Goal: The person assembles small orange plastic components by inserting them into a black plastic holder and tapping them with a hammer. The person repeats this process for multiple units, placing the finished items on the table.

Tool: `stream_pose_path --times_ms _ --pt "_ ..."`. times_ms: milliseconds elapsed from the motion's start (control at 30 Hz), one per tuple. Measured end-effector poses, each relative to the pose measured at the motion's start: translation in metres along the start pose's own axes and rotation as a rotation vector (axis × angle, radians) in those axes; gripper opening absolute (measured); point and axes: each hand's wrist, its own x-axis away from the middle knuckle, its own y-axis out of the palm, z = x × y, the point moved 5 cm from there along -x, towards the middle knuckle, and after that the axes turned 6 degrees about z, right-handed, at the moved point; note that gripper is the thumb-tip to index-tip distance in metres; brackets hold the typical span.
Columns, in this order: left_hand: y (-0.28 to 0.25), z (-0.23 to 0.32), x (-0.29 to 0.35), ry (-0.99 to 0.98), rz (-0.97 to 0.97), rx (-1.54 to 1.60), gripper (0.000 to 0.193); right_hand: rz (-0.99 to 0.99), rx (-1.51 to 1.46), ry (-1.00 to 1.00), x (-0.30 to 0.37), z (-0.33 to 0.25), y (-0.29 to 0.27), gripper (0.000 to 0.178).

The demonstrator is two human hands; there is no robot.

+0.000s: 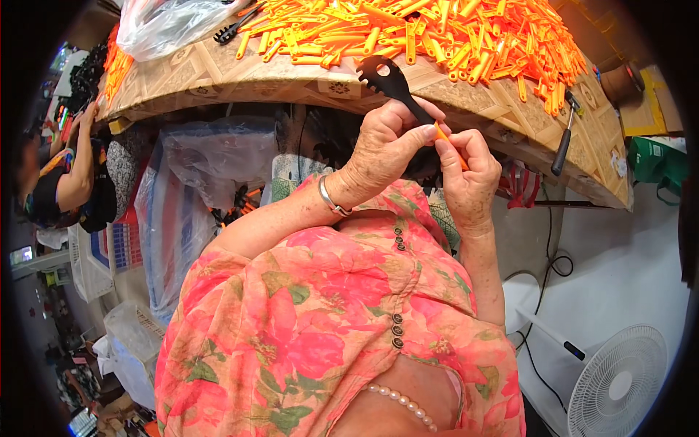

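In front of my chest, near the table edge, I hold a black pasta server with a toothed head and a round hole. My left hand, with a metal bracelet on the wrist, grips its black shaft between thumb and fingers. At the shaft's lower end is an orange handle, and my right hand pinches it. The fingers cover much of the place where the two parts meet. Beyond the hands, a large heap of loose orange handles covers the table.
The patterned tabletop curves across the far side. On it lie a clear plastic bag, another black server and a hammer at the right edge. A striped sack stands below; a fan is lower right. Another person's arm shows left.
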Motion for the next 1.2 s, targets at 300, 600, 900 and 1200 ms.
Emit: stream_pose_path --times_ms 300,600,900,1200 --pt "0.005 0.002 -0.004 0.02 0.027 0.157 0.026 0.155 -0.257 0.106 0.005 0.019 -0.002 0.014" --pt "-0.006 -0.012 -0.006 -0.149 -0.001 0.18 0.027 0.177 0.073 -0.263 0.005 -0.001 -0.002 0.021" --pt "-0.007 -0.005 -0.007 -0.144 0.02 0.178 0.019 0.088 -0.031 -0.08 0.004 0.009 -0.005 0.019" --pt "-0.001 0.005 -0.006 -0.005 -0.026 0.048 0.007 -0.061 -0.141 0.0 -0.001 0.006 -0.01 0.013"
